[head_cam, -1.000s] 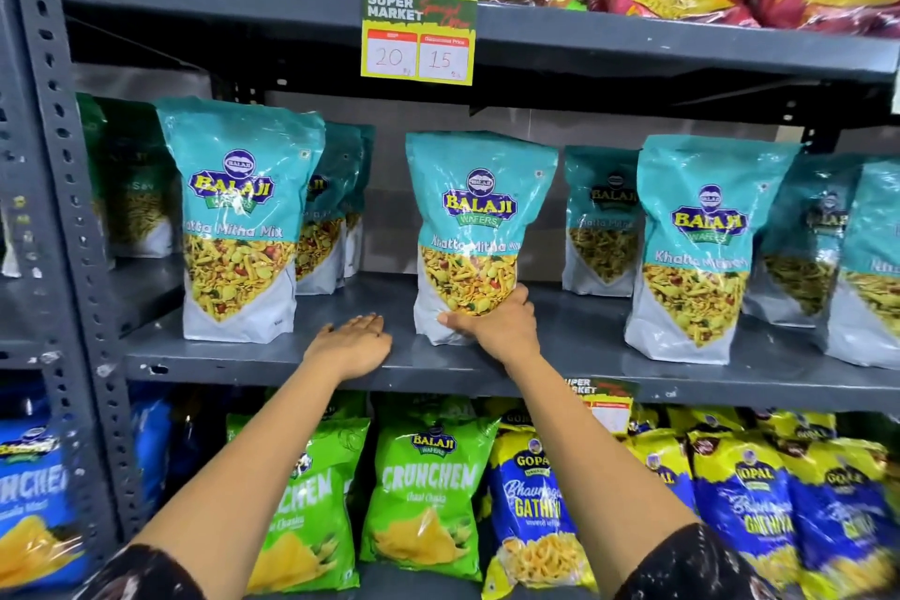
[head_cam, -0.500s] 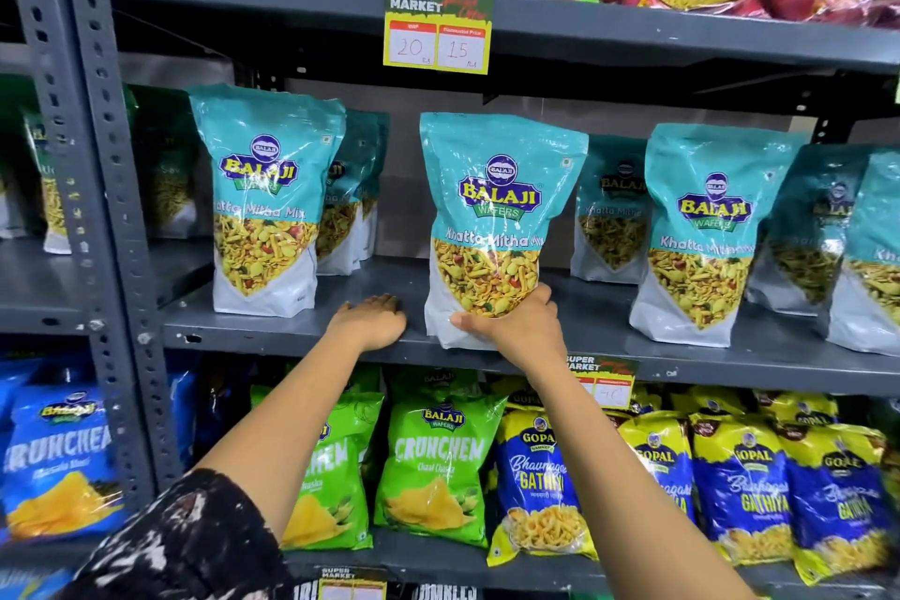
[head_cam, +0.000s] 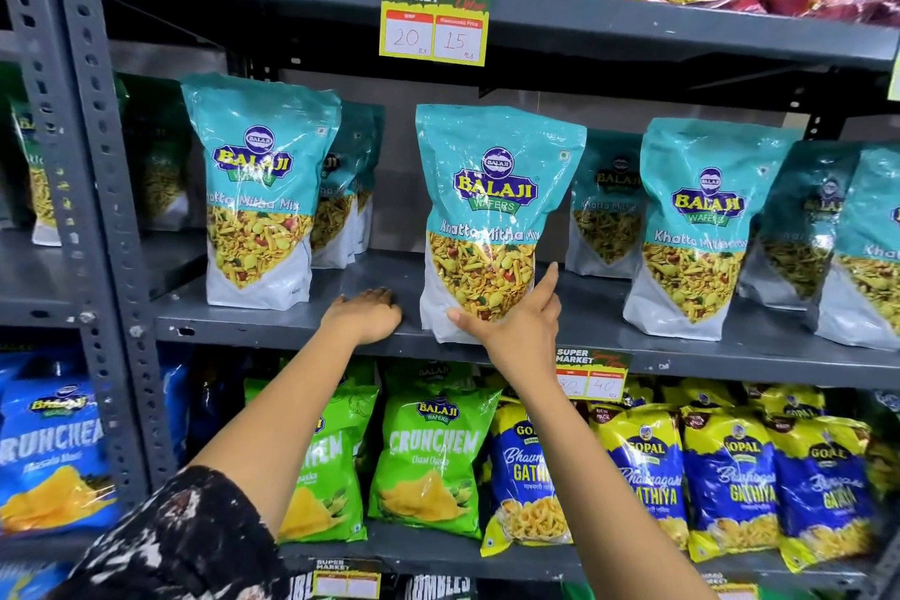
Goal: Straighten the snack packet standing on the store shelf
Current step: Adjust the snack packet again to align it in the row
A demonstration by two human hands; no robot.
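Observation:
A teal Balaji Khatta Mitha Mix snack packet (head_cam: 494, 210) stands upright near the front edge of the grey middle shelf (head_cam: 272, 324). My right hand (head_cam: 516, 324) cups its lower right corner, thumb across the white bottom front and index finger stretched up its right side. My left hand (head_cam: 363, 314) lies flat, palm down, on the shelf just left of the packet, not touching it.
Matching teal packets stand to the left (head_cam: 258, 190) and right (head_cam: 696, 229), with more behind. A price tag (head_cam: 435, 22) hangs from the shelf above. Green and blue snack bags fill the shelf below. A perforated steel upright (head_cam: 104, 210) stands at left.
My right hand has loosened from a fuller grasp on the packet's base, with the index finger now extended up its side. The packet stands more squarely. My left hand has stayed on the shelf.

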